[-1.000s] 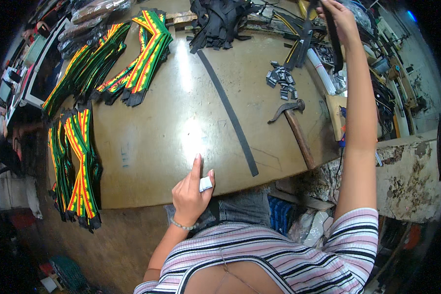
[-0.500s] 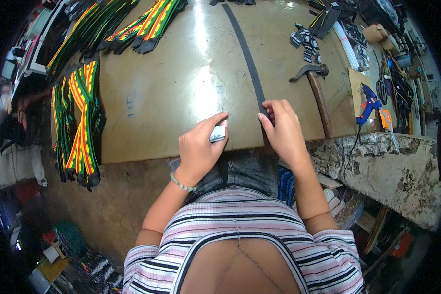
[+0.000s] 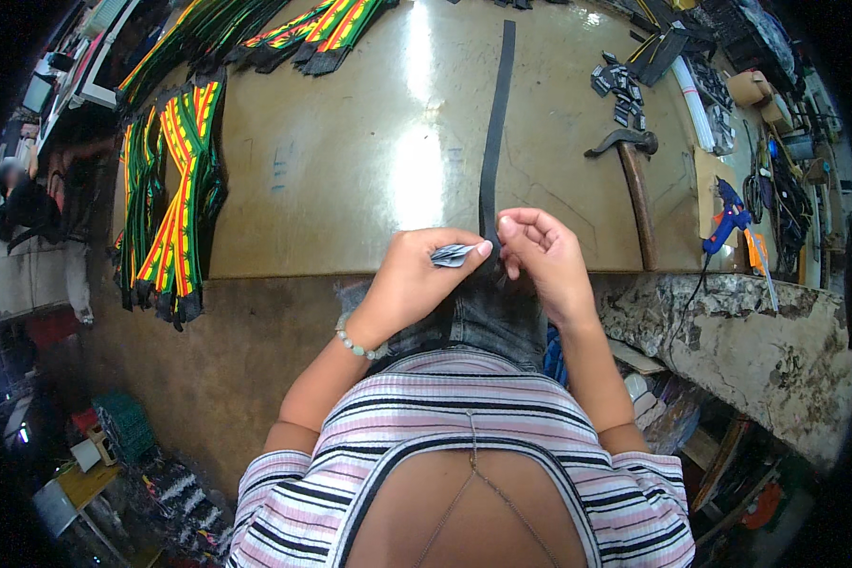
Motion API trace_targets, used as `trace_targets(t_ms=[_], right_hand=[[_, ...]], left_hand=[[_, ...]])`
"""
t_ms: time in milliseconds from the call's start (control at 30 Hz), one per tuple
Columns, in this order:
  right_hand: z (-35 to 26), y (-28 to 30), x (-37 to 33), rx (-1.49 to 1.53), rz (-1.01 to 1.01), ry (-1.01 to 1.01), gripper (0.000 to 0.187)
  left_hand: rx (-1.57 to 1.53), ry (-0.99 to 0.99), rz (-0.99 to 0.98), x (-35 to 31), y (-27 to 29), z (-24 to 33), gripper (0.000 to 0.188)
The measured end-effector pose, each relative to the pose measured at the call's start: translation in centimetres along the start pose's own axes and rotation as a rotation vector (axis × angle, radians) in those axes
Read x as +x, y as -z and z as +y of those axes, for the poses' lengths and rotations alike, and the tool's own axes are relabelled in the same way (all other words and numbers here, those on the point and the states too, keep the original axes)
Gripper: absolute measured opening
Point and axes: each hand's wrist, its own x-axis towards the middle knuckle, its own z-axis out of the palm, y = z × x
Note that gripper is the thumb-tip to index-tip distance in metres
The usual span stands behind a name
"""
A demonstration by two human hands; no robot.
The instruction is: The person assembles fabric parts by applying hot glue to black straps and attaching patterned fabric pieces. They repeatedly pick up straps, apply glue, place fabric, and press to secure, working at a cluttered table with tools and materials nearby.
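A long black strap point(image 3: 498, 123) runs from far back on the table down to its near edge, where its near end passes between my hands. In my left hand point(image 3: 424, 275) is a small stack of pale grey labels point(image 3: 452, 255), gripped in the curled fingers. The left thumb and fingertips meet at the strap's near end. Close on the strap's right side, my right hand point(image 3: 544, 251) has its thumb and forefinger pinched together and its other fingers curled. Whatever sits in that pinch is too small to make out.
A hammer point(image 3: 637, 199) lies to the right, below a pile of small black pieces point(image 3: 618, 90). Farther right are a blue glue gun point(image 3: 727, 218) and white sticks point(image 3: 690, 99). Bundles of green, yellow and red patterned straps point(image 3: 186, 189) hang over the table's left edge.
My left hand has moved right to the strap's near end with the labels. The right hand's fingers have shifted at the strap, and the strap's far end has swung right.
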Motion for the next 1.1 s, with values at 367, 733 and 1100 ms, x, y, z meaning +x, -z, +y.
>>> trace_targets(t_ms=[367,733,1100], right_hand=[[-9.2,5.0,14.2,-0.378,-0.456,-0.145,0.018],[-8.2,3.3,28.4,-1.298,0.112,0.836,0.039],[-9.8,4.3,14.0,-0.753,0.183,0.737,0.053]], left_hand=[[0.346,-0.14,0.062,-1.3,0.5,-0.1,0.012],[0.69,-0.444,0.183,-0.3,0.1,-2.4,0.021],[0.662,-0.611,0.24,-0.8,0.0,-4.1,0.031]])
